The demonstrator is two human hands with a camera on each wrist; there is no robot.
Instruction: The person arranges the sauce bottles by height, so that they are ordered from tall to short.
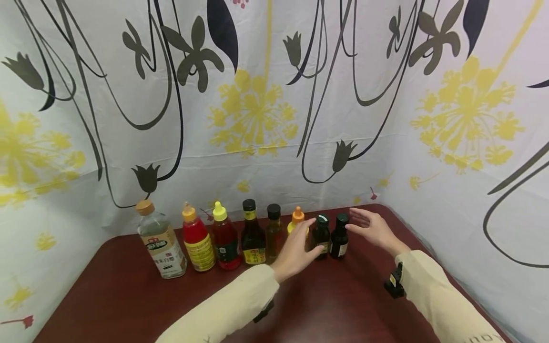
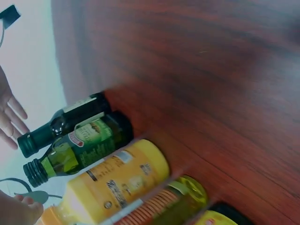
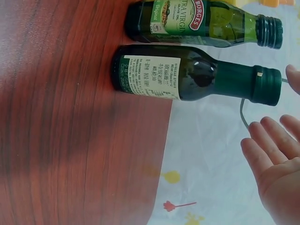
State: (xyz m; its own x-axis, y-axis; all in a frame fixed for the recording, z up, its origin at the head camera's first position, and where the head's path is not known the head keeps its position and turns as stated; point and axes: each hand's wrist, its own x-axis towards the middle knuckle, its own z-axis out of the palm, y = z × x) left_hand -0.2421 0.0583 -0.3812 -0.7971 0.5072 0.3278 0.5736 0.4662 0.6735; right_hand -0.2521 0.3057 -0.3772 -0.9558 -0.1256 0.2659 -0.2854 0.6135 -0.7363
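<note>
My left hand reaches over the row of bottles, fingers extended and thumb apart. It overlaps the yellow squeeze bottle with an orange cap in the head view, its fingertips near the neck of a green olive oil bottle. On the right end of the row stands a slim dark green bottle with a pale label. Beside its cap my right hand is held up with loosely extended fingers, palm turned toward the bottles. Nothing is gripped by either hand.
Further left stand an oil bottle with a black cap, a dark sauce bottle, two red squeeze bottles and a large clear vinegar bottle. All are on a dark red table against a flower-printed curtain.
</note>
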